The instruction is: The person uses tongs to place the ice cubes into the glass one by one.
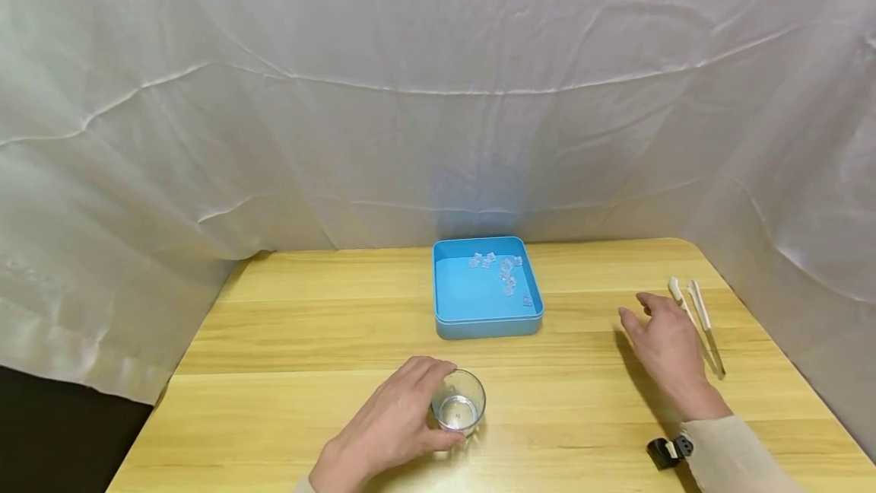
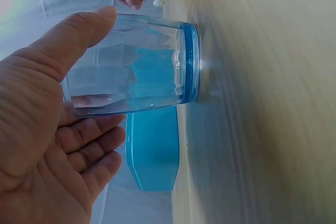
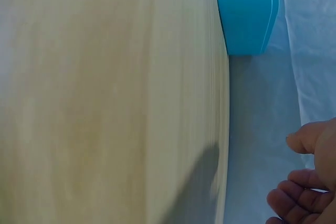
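A clear drinking glass (image 1: 458, 402) stands upright on the table, left of the person's right hand and in front of the blue box. My left hand (image 1: 393, 421) holds it from the left side, thumb on the near side and fingers at the far side. In the left wrist view the thumb (image 2: 79, 35) lies along the glass (image 2: 131, 69), while the index finger is mostly hidden behind it. My right hand (image 1: 667, 345) hovers above the table with relaxed fingers and holds nothing. Just beyond it lie white-handled tongs (image 1: 698, 306), partly covered by the hand.
A shallow square blue box (image 1: 489, 328) sits near the back edge of the wooden table (image 1: 308, 341), with several clear ice-like cubes (image 1: 506, 268) inside, mostly toward its back and right. Pale cloth (image 1: 383, 151) hangs behind and at the sides.
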The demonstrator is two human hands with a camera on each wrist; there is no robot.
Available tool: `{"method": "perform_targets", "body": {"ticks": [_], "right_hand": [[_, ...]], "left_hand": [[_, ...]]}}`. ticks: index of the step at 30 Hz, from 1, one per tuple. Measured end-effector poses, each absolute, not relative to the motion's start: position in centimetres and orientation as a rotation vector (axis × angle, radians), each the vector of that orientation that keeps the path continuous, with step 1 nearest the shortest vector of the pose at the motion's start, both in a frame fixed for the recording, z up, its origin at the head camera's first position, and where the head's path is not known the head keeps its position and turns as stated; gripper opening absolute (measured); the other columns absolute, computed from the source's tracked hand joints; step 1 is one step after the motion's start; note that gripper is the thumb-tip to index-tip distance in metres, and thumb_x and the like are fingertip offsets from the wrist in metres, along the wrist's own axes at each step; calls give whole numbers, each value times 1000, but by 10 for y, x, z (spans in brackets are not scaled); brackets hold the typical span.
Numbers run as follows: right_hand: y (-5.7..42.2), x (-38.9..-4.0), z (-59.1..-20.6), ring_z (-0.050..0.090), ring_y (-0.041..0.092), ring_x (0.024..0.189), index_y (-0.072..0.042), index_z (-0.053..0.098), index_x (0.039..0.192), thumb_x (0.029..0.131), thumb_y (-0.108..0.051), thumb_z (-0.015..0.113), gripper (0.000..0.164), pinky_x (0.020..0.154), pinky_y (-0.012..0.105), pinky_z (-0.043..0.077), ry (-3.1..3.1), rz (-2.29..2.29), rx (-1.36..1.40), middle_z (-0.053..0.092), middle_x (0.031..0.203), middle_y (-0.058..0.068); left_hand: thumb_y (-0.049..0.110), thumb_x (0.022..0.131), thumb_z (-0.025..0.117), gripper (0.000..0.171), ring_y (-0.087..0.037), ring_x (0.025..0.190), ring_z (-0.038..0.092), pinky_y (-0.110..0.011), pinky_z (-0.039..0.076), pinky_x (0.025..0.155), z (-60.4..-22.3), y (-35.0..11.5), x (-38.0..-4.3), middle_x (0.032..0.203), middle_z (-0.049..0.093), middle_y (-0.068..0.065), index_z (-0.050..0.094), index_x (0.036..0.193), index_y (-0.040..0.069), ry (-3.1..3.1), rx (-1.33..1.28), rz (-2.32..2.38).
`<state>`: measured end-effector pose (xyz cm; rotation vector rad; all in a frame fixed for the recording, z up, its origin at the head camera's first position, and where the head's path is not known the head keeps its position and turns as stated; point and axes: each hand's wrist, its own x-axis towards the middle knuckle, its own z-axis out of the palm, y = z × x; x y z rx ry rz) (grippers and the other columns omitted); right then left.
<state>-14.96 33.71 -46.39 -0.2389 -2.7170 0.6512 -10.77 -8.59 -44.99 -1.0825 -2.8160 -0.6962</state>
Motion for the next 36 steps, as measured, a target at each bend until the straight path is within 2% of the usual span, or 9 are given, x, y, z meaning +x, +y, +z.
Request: {"method": "perform_targets", "body": {"ticks": [7,13,16,19,23,26,32,36], "right_hand": [[348,-145,-464,59,56,107,15,58,132,103,-29,64,53,86,69,50,-2709,608,-279,62,121,39],[359,-144,-465,57,62,108,17,61,126,99,-25,68,50,89,72,48,-2677,510,-288,61,122,44],[366,-143,-465,57,64,103,18,61,124,98,-24,69,51,85,72,48,-2684,461,-298,61,120,45],[375,-141,-464,59,60,89,20,61,117,98,-25,70,50,74,68,48,-2718,410,-313,62,105,44],[391,-138,-461,55,52,74,20,57,97,99,-28,68,49,62,59,43,-2791,349,-373,56,82,36],[402,-137,-460,53,52,73,20,51,91,101,-32,65,55,61,56,41,-2850,337,-455,52,78,34],[420,-139,-461,55,57,77,22,50,90,102,-37,62,61,64,59,44,-2948,355,-547,51,80,37],[427,-141,-461,58,52,73,18,52,86,102,-38,62,59,62,58,47,-2998,375,-563,54,76,33]], "left_hand": [[56,80,88,84,-14,129,57,-36,53,111,-451,-86,-109,136,63,3,55,146,14,-2803,-1078,-687],[53,80,89,84,-16,132,57,-39,53,113,-451,-85,-112,138,63,2,56,145,12,-2786,-1072,-689],[53,80,89,84,-17,132,57,-39,52,113,-451,-84,-115,138,63,1,56,146,11,-2783,-1069,-685],[53,81,88,85,-18,132,58,-39,52,113,-451,-84,-117,139,63,1,56,146,10,-2779,-1070,-678],[52,81,88,84,-18,132,58,-39,52,113,-451,-83,-120,139,63,0,56,146,10,-2785,-1062,-689],[51,81,89,83,-18,133,57,-39,52,113,-452,-81,-123,140,64,-1,56,146,10,-2790,-1052,-701],[51,81,89,85,-19,135,57,-40,52,114,-452,-81,-127,143,63,-2,56,147,9,-2800,-1038,-710],[51,82,88,85,-19,136,56,-40,51,115,-451,-80,-129,144,62,-2,55,148,10,-2820,-1026,-723]]}}
